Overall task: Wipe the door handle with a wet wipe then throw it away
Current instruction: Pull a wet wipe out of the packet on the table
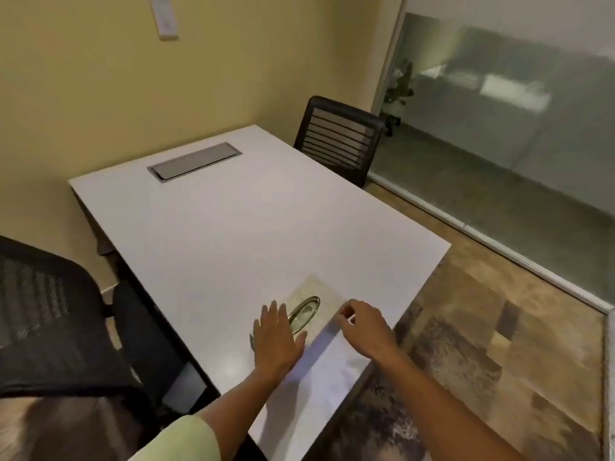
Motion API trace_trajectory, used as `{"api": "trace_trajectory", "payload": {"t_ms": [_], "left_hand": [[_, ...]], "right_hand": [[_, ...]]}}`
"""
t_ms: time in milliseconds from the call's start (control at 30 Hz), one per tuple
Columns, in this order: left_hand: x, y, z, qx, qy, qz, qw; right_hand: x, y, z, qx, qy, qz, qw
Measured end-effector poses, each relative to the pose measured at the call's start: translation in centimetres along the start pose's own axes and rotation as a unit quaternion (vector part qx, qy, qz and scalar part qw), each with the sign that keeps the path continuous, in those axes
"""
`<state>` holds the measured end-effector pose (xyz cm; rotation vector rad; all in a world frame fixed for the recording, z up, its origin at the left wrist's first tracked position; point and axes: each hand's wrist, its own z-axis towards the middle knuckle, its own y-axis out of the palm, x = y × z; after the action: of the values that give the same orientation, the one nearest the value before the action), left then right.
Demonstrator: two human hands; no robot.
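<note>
Wet-wipe pack (311, 302) flat on the table (233, 227) near its front right corner, long axis from 7 to 1 o'clock; oval lid (304, 313) raised. Left hand (278, 341) open and flat on the pack's 7 o'clock end; right hand (364, 327) at 3 o'clock of the lid, fingertips (346, 312) pinched on something small and white, probably a wipe; equally near.

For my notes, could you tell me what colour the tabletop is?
The tabletop is plain white, seen in the head view.

Dim warm light, soft blur, wide-angle edge distortion.

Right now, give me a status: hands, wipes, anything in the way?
Left hand flat on wipe pack. Right hand pinching at pack's edge. No wipe out yet. Table otherwise bare.
</note>
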<state>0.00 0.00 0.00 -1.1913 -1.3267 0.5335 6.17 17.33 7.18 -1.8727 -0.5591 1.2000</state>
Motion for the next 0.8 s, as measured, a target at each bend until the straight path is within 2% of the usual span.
{"api": "trace_trajectory", "payload": {"t_ms": [133, 300, 600, 800], "left_hand": [[-1.9, 1.1, 1.0, -0.026, -0.025, 0.016, 0.999], [-2.6, 3.3, 1.5, -0.061, 0.002, 0.071, 0.996], [-2.8, 4.9, 2.8, -0.063, -0.016, 0.109, 0.992], [-2.6, 4.9, 2.9, -0.054, -0.015, 0.121, 0.991]], "right_hand": [[-1.9, 2.5, 1.7, -0.019, 0.035, 0.003, 0.999], [-1.8, 5.5, 3.5, -0.019, 0.058, -0.041, 0.997], [-1.6, 7.9, 7.8, 0.006, 0.004, -0.168, 0.986], [-2.2, 8.5, 9.7, 0.012, -0.013, -0.207, 0.978]]}}
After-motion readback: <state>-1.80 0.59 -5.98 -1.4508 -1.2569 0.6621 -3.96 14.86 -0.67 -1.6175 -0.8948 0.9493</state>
